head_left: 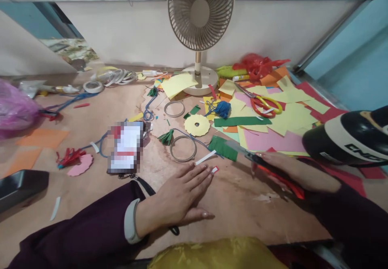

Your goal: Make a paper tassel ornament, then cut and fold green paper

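My left hand (177,198) lies flat on the wooden table, fingers stretched toward a white paper strip (206,157) and a small red-and-white piece (215,170) at its fingertips. My right hand (295,171) is closed around scissors with red handles (280,180). Their blades point left, over a green paper piece (223,147). Beyond my left hand lies a metal ring (183,148) beside a green paper tassel (166,137) on a blue cord. A round cream paper disc (197,125) with a scalloped edge sits farther back, near a second ring (174,109).
A phone (125,147) lies left of centre, near a red tassel (71,157) and a pink paper piece (81,165). A fan (200,14) stands at the back. Coloured paper (291,119), yellow-and-red scissors (266,105) and a black-and-white object (345,137) are at right.
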`<state>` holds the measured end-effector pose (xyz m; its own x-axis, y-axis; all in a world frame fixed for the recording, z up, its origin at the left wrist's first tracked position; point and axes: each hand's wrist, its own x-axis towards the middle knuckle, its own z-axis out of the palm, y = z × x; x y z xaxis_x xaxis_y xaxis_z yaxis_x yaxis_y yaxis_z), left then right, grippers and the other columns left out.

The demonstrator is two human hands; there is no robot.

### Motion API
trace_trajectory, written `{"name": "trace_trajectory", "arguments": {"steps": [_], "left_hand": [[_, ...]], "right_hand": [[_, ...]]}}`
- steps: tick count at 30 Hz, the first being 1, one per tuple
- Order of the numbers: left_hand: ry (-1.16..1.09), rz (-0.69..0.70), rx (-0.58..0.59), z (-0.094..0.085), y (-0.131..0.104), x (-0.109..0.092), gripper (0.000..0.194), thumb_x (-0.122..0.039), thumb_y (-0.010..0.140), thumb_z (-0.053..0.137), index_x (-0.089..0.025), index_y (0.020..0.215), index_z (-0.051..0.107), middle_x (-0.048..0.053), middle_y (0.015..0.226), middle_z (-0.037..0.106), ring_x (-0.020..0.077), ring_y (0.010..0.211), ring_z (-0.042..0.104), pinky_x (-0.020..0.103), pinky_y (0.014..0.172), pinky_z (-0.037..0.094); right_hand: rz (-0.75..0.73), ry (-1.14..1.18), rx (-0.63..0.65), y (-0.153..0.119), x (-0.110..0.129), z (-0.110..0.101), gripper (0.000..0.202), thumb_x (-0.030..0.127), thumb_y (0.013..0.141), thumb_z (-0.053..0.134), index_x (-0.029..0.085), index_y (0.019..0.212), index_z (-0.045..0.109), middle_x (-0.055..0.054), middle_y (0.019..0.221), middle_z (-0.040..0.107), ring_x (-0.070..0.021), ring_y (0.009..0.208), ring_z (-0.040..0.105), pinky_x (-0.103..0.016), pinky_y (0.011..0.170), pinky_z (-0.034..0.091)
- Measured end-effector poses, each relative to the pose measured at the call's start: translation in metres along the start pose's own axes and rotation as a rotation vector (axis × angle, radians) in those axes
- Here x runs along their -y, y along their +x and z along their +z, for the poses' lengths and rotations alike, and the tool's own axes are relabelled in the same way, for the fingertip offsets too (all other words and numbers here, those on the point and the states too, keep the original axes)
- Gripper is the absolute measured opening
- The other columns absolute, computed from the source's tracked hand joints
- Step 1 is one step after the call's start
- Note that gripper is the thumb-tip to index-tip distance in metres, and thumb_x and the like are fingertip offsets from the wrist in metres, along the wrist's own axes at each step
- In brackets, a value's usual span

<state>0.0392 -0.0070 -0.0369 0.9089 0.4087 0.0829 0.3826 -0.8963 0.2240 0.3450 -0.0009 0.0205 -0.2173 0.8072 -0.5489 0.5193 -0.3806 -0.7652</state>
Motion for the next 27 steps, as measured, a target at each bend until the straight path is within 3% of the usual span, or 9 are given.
{"name": "trace_trajectory", "arguments": {"steps": [4, 9, 12, 20, 23, 27], "left_hand": [[-0.001, -0.024, -0.026, 0.001, 0.001, -0.004, 0.080, -0.065, 0.091, 0.035, -0.008, 0.147, 0.024, 0.016, 0.149, 0.035, 0.0288, 0.138, 0.031, 0.043, 0.113, 0.021], [0.049, -0.043, -0.089, -0.001, 0.008, -0.007, 0.077, -0.065, 0.091, 0.037, -0.005, 0.139, 0.040, 0.016, 0.132, 0.054, 0.0302, 0.117, 0.049, 0.044, 0.105, 0.031], [0.070, -0.034, -0.086, -0.001, 0.013, -0.007, 0.076, -0.066, 0.090, 0.036, -0.004, 0.132, 0.048, 0.016, 0.126, 0.057, 0.0298, 0.111, 0.051, 0.043, 0.100, 0.035], [0.121, -0.019, -0.083, -0.001, 0.016, -0.008, 0.072, -0.063, 0.092, 0.036, -0.003, 0.129, 0.050, 0.015, 0.124, 0.056, 0.0287, 0.107, 0.050, 0.042, 0.095, 0.038], [0.122, -0.018, -0.078, -0.001, 0.016, -0.008, 0.069, -0.063, 0.092, 0.035, -0.005, 0.126, 0.052, 0.015, 0.122, 0.056, 0.0287, 0.107, 0.050, 0.042, 0.095, 0.038], [0.095, -0.029, -0.061, 0.000, 0.017, -0.007, 0.068, -0.063, 0.092, 0.033, -0.007, 0.124, 0.054, 0.014, 0.119, 0.057, 0.0282, 0.106, 0.050, 0.042, 0.092, 0.040]], "right_hand": [[-0.147, -0.268, 0.104, 0.002, -0.007, 0.015, 0.051, 0.063, 0.089, 0.036, 0.019, 0.066, 0.051, 0.000, 0.062, 0.051, -0.0138, 0.057, 0.048, -0.026, 0.055, 0.039], [-0.146, -0.305, 0.153, 0.001, -0.007, 0.011, 0.042, 0.052, 0.095, 0.030, 0.020, 0.088, 0.055, -0.001, 0.075, 0.058, -0.0159, 0.069, 0.056, -0.028, 0.067, 0.044], [-0.145, -0.352, 0.170, -0.001, -0.007, 0.009, 0.037, 0.047, 0.097, 0.027, 0.020, 0.088, 0.052, -0.003, 0.080, 0.059, -0.0164, 0.072, 0.056, -0.029, 0.069, 0.044], [-0.214, -0.782, -0.019, 0.000, -0.004, 0.018, 0.020, 0.018, 0.085, 0.030, 0.020, 0.077, 0.048, -0.003, 0.071, 0.058, -0.0167, 0.063, 0.053, -0.029, 0.061, 0.037], [-0.271, -0.825, -0.135, 0.006, -0.001, 0.027, 0.023, 0.026, 0.091, 0.033, 0.019, 0.086, 0.054, -0.005, 0.081, 0.063, -0.0179, 0.070, 0.057, -0.029, 0.063, 0.038], [-0.282, -0.972, -0.269, 0.016, -0.007, 0.041, 0.047, 0.047, 0.098, 0.027, 0.018, 0.083, 0.061, -0.006, 0.078, 0.067, -0.0202, 0.069, 0.060, -0.028, 0.058, 0.033]]}}
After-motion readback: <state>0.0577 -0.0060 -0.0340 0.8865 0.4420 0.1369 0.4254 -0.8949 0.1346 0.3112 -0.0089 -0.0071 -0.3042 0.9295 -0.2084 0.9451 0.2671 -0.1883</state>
